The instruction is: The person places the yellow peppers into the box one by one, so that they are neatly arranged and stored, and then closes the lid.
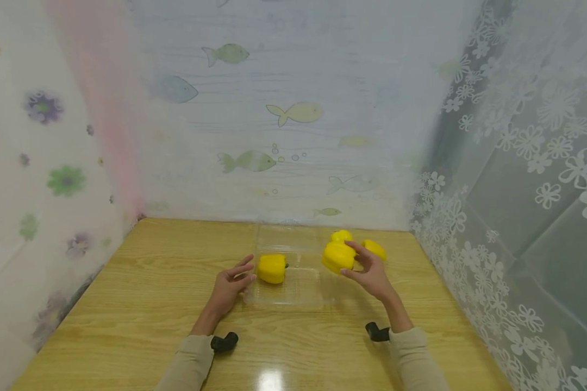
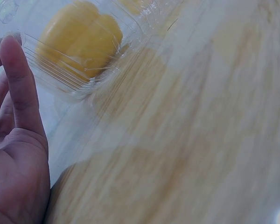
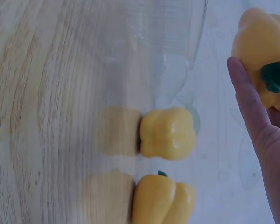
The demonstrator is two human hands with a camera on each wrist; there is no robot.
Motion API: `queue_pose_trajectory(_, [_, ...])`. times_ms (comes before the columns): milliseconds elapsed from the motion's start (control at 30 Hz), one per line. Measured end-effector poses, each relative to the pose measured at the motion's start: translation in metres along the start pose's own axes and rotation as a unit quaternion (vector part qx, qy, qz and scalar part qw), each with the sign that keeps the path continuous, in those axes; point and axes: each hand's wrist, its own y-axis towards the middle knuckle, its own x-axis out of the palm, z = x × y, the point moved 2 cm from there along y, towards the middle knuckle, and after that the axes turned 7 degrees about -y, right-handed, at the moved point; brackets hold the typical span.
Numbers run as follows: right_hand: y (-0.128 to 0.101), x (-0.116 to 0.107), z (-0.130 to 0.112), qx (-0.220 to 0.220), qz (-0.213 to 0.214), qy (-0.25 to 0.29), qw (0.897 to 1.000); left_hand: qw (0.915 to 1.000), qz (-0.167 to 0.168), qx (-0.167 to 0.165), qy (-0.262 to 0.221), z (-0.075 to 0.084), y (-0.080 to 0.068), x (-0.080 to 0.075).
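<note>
My right hand (image 1: 369, 274) holds a yellow bell pepper (image 1: 338, 257) between thumb and fingers, above the right side of a clear plastic container (image 1: 293, 296). In the right wrist view, the held pepper's green stem (image 3: 274, 77) faces the camera. Another yellow bell pepper (image 1: 272, 268) lies on its side in the container's left part, its stem toward the right. At the container's left edge is my left hand (image 1: 227, 288), fingers loosely extended, with fingertips right at the rim. The left wrist view shows that pepper (image 2: 79, 39) through the clear wall.
Two more yellow bell peppers, one (image 1: 342, 235) behind the held one and one (image 1: 374, 250) to its right, sit on the wooden table (image 1: 151, 304). The container's clear lid (image 1: 288, 236) lies folded back toward the fish-print sheet (image 1: 293, 136). Patterned sheets hang on both sides.
</note>
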Motion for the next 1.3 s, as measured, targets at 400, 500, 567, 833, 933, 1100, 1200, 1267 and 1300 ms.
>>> queue_pose_trajectory(400, [0.003,0.019,0.0,0.015,-0.025,0.028,0.999,0.9999,0.003,0.001,-0.012,-0.001,0.001,0.0])
queue_pose_trajectory(500, [0.002,0.024,-0.001,0.025,-0.028,0.029,0.999,0.9999,0.004,0.003,-0.011,-0.001,0.001,0.0])
queue_pose_trajectory(567, [0.002,0.027,-0.001,0.021,-0.033,0.029,0.999,0.9999,0.004,0.003,-0.012,-0.001,0.001,0.001])
queue_pose_trajectory(833, [0.004,0.038,0.0,0.008,-0.045,0.04,0.998,1.0,0.0,0.004,-0.009,0.0,0.0,0.001])
queue_pose_trajectory(933, [0.004,0.042,0.0,0.007,-0.047,0.039,0.998,1.0,0.001,0.003,-0.006,-0.001,0.001,0.001])
queue_pose_trajectory(1100, [0.007,0.049,-0.002,0.027,-0.057,0.009,0.998,1.0,0.001,0.003,-0.001,-0.001,0.001,0.001])
queue_pose_trajectory(1200, [0.009,0.053,-0.003,0.04,-0.062,-0.032,0.997,1.0,0.001,0.005,0.001,-0.002,0.001,0.001])
queue_pose_trajectory(1267, [0.011,0.054,-0.003,0.037,-0.065,-0.061,0.995,1.0,0.003,0.006,0.0,-0.001,0.001,0.001])
queue_pose_trajectory(1300, [0.012,0.055,-0.002,0.03,-0.065,-0.075,0.995,1.0,0.004,0.007,-0.001,-0.001,0.0,0.001])
